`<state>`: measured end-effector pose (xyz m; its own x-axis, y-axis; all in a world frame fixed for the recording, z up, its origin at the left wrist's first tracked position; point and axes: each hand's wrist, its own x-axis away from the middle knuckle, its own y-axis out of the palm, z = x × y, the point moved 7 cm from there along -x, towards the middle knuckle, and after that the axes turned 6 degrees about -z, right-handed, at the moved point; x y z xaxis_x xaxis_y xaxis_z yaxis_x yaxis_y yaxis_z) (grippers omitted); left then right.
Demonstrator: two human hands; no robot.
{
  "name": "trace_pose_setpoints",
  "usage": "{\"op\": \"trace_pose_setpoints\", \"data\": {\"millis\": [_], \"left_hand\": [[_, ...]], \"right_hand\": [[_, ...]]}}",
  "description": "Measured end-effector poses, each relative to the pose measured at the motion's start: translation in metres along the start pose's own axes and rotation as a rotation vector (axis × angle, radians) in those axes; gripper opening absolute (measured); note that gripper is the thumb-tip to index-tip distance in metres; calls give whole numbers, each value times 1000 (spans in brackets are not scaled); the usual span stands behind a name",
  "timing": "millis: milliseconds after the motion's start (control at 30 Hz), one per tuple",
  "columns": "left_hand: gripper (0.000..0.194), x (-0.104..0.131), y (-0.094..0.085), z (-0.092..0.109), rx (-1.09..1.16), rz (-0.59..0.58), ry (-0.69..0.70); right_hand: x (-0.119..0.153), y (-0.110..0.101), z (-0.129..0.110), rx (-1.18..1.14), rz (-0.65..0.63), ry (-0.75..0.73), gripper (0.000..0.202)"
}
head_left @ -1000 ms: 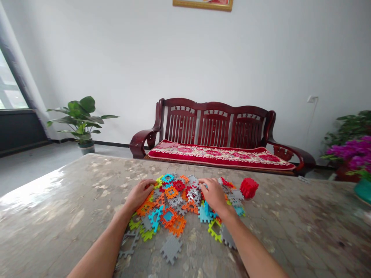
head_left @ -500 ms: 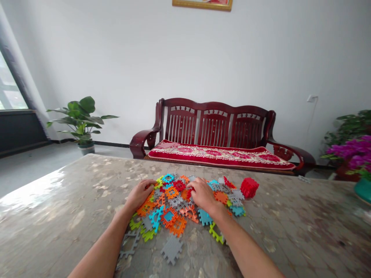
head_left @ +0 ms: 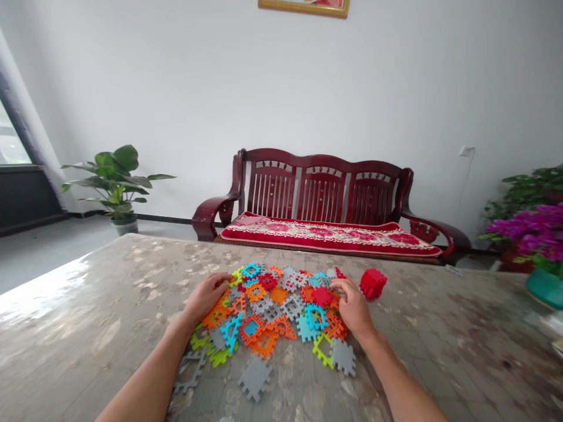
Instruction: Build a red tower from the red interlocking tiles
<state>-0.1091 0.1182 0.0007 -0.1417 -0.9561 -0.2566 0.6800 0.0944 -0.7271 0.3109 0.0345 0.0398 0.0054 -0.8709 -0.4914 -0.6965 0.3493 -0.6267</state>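
A loose pile of interlocking puzzle tiles [head_left: 278,295] with notched edges lies on the table, in orange, grey, red, blue and lime green. At its left edge rests my left hand [head_left: 208,298], fingers loosely bent against the green and orange tiles, nothing seen in its grasp. My right hand [head_left: 353,306] is over the right side of the pile, thumb and fingertips apart, close to a red tile [head_left: 322,296] and orange ones; its palm side is hidden. Just beyond it stands a red stack of tiles or block [head_left: 373,283]. A grey tile [head_left: 255,378] lies apart in front.
The patterned tabletop [head_left: 109,316] extends to both sides. A small grey piece [head_left: 454,270] lies at the far right. Purple flowers in a teal pot [head_left: 545,287] stand on the right. Behind are a wooden bench [head_left: 323,193] and a potted plant [head_left: 118,179].
My right hand has moved from the middle of the pile to its right side, uncovering red, grey and blue tiles. My left hand has stayed nearly in place. The view has shifted slightly.
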Motion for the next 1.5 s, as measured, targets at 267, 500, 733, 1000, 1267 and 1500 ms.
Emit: {"op": "trace_pose_setpoints", "data": {"millis": [267,500,733,1000,1267,1500], "left_hand": [[39,1,-1,1,5,-6,-6],[38,1,-1,2,6,-6,-14],[39,1,-1,1,-5,-7,-9],[38,1,-1,0,13,-3,-16],[40,0,-1,-3,15,8,-12],[38,-1,0,-8,8,7,4]], "right_hand": [[9,-1,-31,386,-123,52,42],[10,6,-38,546,-169,70,56],[10,11,-43,618,-179,64,38],[9,15,-41,622,-159,59,40],[0,-16,-25,537,60,53,44],[-8,-97,23,600,265,356,50]]}}
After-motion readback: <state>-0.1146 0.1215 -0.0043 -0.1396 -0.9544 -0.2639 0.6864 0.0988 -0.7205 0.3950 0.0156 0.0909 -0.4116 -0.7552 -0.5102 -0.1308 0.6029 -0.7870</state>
